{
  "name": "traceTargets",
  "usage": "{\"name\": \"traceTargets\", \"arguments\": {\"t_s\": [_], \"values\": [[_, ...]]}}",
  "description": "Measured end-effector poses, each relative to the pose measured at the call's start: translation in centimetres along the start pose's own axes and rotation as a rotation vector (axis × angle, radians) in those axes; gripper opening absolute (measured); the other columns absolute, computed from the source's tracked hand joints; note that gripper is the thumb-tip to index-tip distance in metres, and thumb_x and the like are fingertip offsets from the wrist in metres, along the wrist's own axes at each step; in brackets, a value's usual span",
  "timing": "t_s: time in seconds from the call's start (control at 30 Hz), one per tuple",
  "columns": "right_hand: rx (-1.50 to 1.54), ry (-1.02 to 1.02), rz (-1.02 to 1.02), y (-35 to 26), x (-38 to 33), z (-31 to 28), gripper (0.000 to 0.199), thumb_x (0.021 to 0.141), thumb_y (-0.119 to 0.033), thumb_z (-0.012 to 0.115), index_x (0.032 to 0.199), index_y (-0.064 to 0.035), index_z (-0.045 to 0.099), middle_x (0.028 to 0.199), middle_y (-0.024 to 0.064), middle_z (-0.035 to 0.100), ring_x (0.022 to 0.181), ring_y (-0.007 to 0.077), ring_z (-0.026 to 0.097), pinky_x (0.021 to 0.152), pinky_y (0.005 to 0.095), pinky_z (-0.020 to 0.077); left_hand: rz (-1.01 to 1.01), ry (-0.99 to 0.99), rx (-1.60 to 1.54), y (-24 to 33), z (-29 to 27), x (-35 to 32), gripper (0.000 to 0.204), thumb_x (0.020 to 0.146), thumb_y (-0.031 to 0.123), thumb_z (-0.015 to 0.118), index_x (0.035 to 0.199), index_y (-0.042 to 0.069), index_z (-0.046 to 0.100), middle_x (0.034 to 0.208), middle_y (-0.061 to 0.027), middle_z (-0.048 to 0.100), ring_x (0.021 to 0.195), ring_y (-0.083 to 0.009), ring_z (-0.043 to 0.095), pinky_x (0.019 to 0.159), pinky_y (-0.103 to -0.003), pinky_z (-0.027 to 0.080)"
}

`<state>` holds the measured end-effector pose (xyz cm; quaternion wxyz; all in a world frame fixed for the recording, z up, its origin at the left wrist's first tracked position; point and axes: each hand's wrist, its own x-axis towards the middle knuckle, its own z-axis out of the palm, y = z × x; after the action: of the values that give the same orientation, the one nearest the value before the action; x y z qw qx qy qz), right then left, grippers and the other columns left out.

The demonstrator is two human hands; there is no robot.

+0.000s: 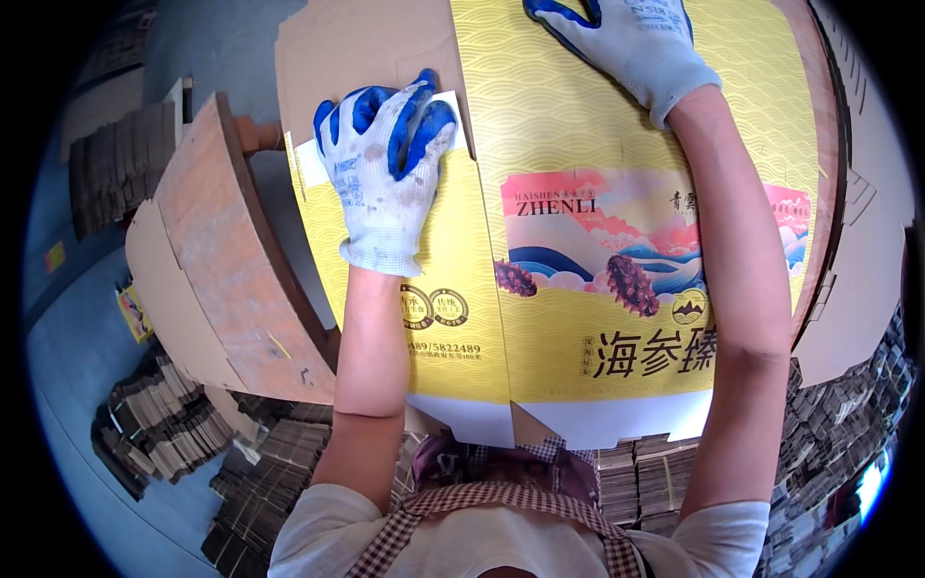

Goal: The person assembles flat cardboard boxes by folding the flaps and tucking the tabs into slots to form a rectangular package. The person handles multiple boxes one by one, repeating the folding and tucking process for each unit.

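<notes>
The flat yellow printed cardboard carton blank [578, 241] lies spread over a brown board-covered bench [848, 241], its long axis running away from the person. The left hand [390, 169] (white knit glove, blue-coated fingers) presses flat on the blank's left side panel near a white tab [313, 164], fingers closed together, gripping nothing. The right hand [631, 43] rests palm-down on the far end, fingers partly out of view. Stacks of folded brown cardboard pieces [193, 433] lie on the floor below.
</notes>
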<state>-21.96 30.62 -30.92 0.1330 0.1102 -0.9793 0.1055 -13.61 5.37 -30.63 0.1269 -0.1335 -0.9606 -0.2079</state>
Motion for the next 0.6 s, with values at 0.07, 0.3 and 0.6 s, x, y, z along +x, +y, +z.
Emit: {"name": "traceTargets", "arguments": {"t_s": [0.07, 0.3, 0.6], "values": [[0.023, -0.028, 0.01, 0.0, 0.2, 0.3, 0.068, 0.093, -0.053, 0.054, 0.141, -0.0047, 0.051, 0.148, 0.0179, 0.047, 0.139, 0.0369, 0.04, 0.118, 0.0551, 0.0212, -0.043, -0.054, 0.006, 0.3, -0.5, -0.2, 0.039, 0.079, 0.024, 0.08, 0.116, 0.014, 0.071, 0.111, -0.0103, 0.059, 0.113, -0.0314, 0.05, 0.101, -0.045, 0.039], [0.013, 0.007, 0.062, 0.9, 3.1, -0.3, 0.059, 0.092, -0.047, 0.059, 0.132, -0.005, 0.058, 0.134, 0.0178, 0.056, 0.129, 0.0332, 0.049, 0.114, 0.0545, 0.0282, -0.017, -0.069, 0.062, 0.5, -0.9, -0.2, 0.046, 0.075, 0.021, 0.08, 0.118, 0.014, 0.068, 0.113, -0.0112, 0.056, 0.117, -0.0343, 0.047, 0.11, -0.05, 0.031], [0.092, 0.161, -0.09, 2.5, 3.7, -0.7, 0.047, 0.084, -0.044, 0.068, 0.114, -0.007, 0.068, 0.111, 0.016, 0.064, 0.108, 0.0354, 0.058, 0.099, 0.0468, 0.0426, -0.046, 0.013, -0.022, 0.0, -0.3, 0.2, 0.034, 0.078, 0.029, 0.079, 0.108, 0.014, 0.072, 0.103, -0.0104, 0.058, 0.108, -0.0321, 0.051, 0.114, -0.054, 0.026]]}}
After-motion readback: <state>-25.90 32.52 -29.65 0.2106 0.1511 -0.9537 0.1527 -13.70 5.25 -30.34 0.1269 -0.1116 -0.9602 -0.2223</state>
